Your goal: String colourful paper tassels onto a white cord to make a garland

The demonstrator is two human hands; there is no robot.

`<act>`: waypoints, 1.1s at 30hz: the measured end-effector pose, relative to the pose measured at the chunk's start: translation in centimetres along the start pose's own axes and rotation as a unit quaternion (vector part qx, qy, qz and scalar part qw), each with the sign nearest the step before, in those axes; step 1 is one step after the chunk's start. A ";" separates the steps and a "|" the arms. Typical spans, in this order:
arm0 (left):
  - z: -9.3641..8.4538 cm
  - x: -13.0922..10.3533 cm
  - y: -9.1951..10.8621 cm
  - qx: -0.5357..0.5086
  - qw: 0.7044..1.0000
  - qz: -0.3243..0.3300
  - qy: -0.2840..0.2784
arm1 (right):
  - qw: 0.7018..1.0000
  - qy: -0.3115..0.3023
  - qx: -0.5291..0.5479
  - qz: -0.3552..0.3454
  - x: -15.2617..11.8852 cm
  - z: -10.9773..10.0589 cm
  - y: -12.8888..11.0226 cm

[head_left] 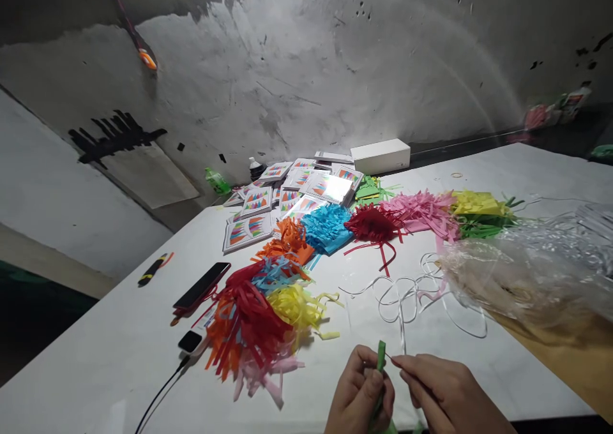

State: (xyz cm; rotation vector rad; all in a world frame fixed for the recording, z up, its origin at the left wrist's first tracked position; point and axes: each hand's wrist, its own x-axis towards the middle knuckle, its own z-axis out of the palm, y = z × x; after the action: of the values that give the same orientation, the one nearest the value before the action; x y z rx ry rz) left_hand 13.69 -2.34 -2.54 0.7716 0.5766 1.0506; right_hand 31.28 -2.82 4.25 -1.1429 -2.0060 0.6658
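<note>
My left hand [360, 392] pinches a small bundle of green paper strips [381, 356] upright at the table's near edge. My right hand [443, 390] is beside it, fingertips pinching a thin white string [401, 297] that runs from the green bundle up into loose loops on the white table [119, 357]. Just left of my hands lies a heap of red, orange, yellow, blue and pink paper strips [253, 319].
Farther back lie piles of orange [287, 239], blue [328, 226], red [373, 223], pink [424, 210], yellow and green strips [479, 214]. Printed cards [282, 198] and a white box [380, 155] sit at the far edge. A phone [201, 285], a charger [190, 342] and clear plastic bags [527, 274] flank the work area.
</note>
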 end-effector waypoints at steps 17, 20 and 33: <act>1.6 -1.0 1.1 0.244 0.966 0.005 0.085 | 0.912 -0.147 0.306 0.231 0.6 1.1 2.0; 1.4 -1.1 1.4 0.252 0.963 0.023 0.088 | 0.905 -0.157 0.320 0.231 0.8 1.5 1.9; 0.5 -1.5 2.2 0.300 0.953 -0.019 0.037 | 0.884 -0.148 0.382 0.223 0.9 0.9 1.2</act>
State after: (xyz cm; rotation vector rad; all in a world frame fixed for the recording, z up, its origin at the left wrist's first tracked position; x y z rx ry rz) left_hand 12.25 -3.26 -0.38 1.2482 0.9935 0.8731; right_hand 30.83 -1.59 3.14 -1.0262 -1.4337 1.7715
